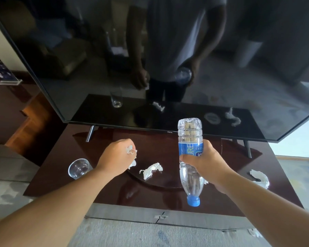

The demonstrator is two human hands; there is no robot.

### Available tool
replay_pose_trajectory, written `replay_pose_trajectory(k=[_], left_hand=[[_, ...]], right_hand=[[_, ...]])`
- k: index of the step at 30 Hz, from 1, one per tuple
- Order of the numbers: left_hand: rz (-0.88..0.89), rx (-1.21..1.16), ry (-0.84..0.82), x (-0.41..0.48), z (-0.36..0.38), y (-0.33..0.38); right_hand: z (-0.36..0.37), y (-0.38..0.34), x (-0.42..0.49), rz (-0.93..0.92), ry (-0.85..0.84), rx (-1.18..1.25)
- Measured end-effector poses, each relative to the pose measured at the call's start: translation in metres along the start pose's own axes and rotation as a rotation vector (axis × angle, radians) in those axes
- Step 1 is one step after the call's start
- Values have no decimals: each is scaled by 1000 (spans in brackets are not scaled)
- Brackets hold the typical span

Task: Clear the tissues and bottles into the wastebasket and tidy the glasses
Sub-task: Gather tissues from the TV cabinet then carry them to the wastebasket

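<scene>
**Glossy dark worktop under a television, both hands loaded**

Polished wood forms the worktop (159,139), with a switched-off television (150,50) standing on 2 slim legs at its rear edge.

The left hand (117,157) is curled into a fist around a crumpled tissue (131,150), and white scraps show between the fingers. The right hand (205,161) is wrapped around the label band of a clear plastic water bottle (190,136). The bottle is held upside down above the worktop, with its blue cap (193,201) pointing toward the camera.

2 more tissues lie loose on the wood. 1 twisted tissue (151,170) lies between the hands, and 1 curled tissue (259,177) lies well to the right. A drinking glass (78,168) stands upright near the left edge, just beside the left forearm. No wastebasket is in view.

Handling, as judged from this view:
- **Bottle:** it looks empty, so it is probably very light. Its thin ribbed wall is likely to dent under a hard squeeze. The mid-body grip at the label seems secure enough for a drop into a bin.
- **Tissues:** they are soft, nearly weightless and compressible. A fingertip pinch on any raised fold should lift one, and several may fit in 1 fist.
- **Glass:** it is rigid, smooth and breakable, and it may slide on the glossy surface. It calls for a free hand closed round its side wall, so the left hand should drop its tissue first.
</scene>
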State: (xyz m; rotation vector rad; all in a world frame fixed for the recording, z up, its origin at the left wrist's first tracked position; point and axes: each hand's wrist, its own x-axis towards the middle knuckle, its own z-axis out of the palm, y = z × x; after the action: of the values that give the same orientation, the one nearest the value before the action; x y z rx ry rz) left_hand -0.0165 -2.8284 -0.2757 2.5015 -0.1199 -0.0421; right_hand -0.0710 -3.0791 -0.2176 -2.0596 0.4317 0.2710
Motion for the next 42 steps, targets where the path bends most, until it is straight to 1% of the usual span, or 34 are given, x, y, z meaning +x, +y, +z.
replay_pose_trajectory(k=[4, 6, 9, 13, 17, 19, 25, 28, 31, 35, 37, 42], left_hand=[[76, 91, 26, 1, 9, 7], [116, 144, 2, 3, 14, 10], [108, 198, -68, 5, 25, 16], [95, 210, -187, 3, 46, 17], [105, 289, -322, 3, 69, 17], [94, 321, -359, 2, 81, 19], [67, 406, -388, 0, 104, 19], [66, 413, -401, 1, 110, 15], [30, 416, -417, 3, 112, 14], [48, 474, -444, 10, 110, 19], [71, 451, -430, 12, 107, 23], [132, 342, -327, 13, 95, 37]], right_hand=[[-3, 6, -5, 19, 17, -6], [-6, 10, -6, 26, 38, -11], [-11, 14, -7, 39, 60, -16], [-17, 22, -8, 60, 70, -2], [-21, 34, -8, 89, 84, -9], [-23, 40, -7, 106, 85, -17], [-31, 57, -6, 136, 100, -1], [-34, 63, -5, 145, 107, -2], [-35, 67, -3, 149, 102, 7], [-35, 68, -3, 152, 102, 8], [-36, 67, -5, 156, 110, 13], [-39, 61, -12, 155, 143, 5]])
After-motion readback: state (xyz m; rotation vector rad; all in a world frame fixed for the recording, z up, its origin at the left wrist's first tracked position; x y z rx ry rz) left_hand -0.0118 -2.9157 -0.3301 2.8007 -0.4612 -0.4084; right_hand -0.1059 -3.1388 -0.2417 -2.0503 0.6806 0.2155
